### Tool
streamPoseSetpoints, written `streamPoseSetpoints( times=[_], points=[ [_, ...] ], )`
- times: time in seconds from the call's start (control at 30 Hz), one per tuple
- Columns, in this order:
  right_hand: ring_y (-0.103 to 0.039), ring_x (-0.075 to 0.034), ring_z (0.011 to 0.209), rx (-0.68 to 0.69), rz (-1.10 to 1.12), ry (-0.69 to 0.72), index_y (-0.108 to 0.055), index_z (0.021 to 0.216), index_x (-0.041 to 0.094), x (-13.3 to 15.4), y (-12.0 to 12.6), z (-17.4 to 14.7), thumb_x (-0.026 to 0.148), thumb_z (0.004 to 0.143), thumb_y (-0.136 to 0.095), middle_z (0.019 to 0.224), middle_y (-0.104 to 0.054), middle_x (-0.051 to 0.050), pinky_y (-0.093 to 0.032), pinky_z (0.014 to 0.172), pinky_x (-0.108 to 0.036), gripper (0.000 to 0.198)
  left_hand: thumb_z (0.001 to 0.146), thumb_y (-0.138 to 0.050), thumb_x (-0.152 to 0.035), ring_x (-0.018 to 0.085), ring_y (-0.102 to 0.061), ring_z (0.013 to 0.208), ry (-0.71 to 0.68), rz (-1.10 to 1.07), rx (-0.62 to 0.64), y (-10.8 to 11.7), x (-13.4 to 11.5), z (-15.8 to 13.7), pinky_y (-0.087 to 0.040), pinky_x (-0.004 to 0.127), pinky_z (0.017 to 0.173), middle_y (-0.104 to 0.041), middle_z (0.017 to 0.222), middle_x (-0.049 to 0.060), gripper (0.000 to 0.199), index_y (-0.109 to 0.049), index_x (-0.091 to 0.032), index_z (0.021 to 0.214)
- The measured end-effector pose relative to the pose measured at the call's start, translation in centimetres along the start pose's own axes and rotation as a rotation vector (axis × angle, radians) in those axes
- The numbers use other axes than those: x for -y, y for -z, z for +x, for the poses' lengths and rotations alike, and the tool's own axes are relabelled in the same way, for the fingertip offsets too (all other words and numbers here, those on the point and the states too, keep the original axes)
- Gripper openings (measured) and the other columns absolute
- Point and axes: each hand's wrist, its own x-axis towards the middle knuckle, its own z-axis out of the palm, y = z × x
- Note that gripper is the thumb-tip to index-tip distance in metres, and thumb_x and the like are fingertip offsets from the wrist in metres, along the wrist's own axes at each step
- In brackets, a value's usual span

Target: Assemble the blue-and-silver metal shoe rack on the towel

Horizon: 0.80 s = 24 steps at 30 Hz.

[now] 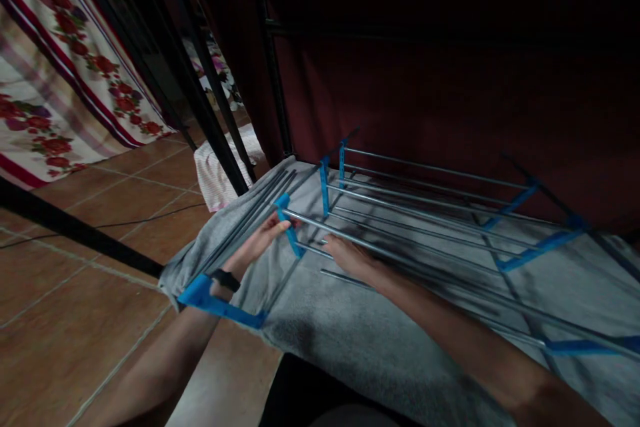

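Seven blue brackets (220, 307) are showing: four are running up the left side of the grey cloth (320, 327), from its near-left corner toward its far edge, and three are sitting toward its right edge. One left hand (273, 230) is gripping the held bracket (293, 239), second from that near corner, fingers closing around it beside the end of one long silver rod (340, 233). One right hand (345, 255) is resting over a lower rod (313, 251), its fingers curling; whether they are gripping it I cannot tell. One loose rod (345, 278) is lying just below that hand, its left end free. More rods are spanning the cloth between the brackets, overlapping too much to count. At least three dark rods (245, 220) are lying together along the cloth's left edge. One black wristband (225, 279) is circling the left wrist.
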Motion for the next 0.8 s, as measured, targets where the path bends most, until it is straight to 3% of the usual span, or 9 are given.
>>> streamPoseSetpoints(
  times=[0.13, 0.3, 0.5, 0.8],
  points=[
    [-0.07, -0.024, 0.099, 0.033, -0.09, -0.042, -0.069, 0.113, 0.018, -1.2, -0.6, -1.3, 0.025, 0.102, -0.047, 0.108, -0.075, -0.01, -0.052, 0.087, -0.032, 0.026, 0.084, -0.077, -0.041, 0.025, -0.067, 0.092, 0.057, 0.125, 0.038, 0.8, 0.6, 0.2, -0.05, 0.039, 0.094, -0.074, 0.088, 0.006, 0.028, -0.07, -0.015, 0.095],
    [-0.067, -0.024, 0.113, 0.014, -0.078, 0.016, -0.068, 0.12, 0.013, -0.2, -0.2, -0.1, 0.026, 0.104, -0.043, 0.123, -0.071, -0.014, -0.05, 0.095, -0.031, 0.031, 0.085, -0.075, -0.043, 0.025, -0.067, 0.091, 0.072, 0.108, -0.007, -2.5, -0.2, 0.4, -0.052, 0.039, 0.09, -0.075, 0.087, 0.004, 0.024, -0.072, -0.021, 0.093],
    [-0.065, -0.025, 0.122, -0.07, 0.033, 0.053, -0.063, 0.135, 0.015, 0.3, 0.4, 1.1, 0.025, 0.1, -0.053, 0.133, -0.069, -0.013, -0.049, 0.104, -0.034, 0.037, 0.071, -0.084, -0.049, 0.025, -0.067, 0.081, 0.081, 0.06, -0.117, -5.7, -1.1, 0.2, -0.054, 0.036, 0.082, -0.07, 0.074, 0.004, 0.036, -0.069, -0.017, 0.073],
    [-0.066, -0.025, 0.118, -0.099, 0.102, 0.054, -0.069, 0.117, 0.012, 0.4, 0.6, 0.8, 0.023, 0.099, -0.055, 0.126, -0.071, -0.015, -0.049, 0.103, -0.034, 0.026, 0.066, -0.09, -0.048, 0.024, -0.069, 0.089, 0.131, -0.099, -0.101, -6.4, -0.1, 0.1, -0.052, 0.037, 0.094, -0.074, 0.086, 0.005, 0.04, -0.074, -0.016, 0.085]
  ],
)
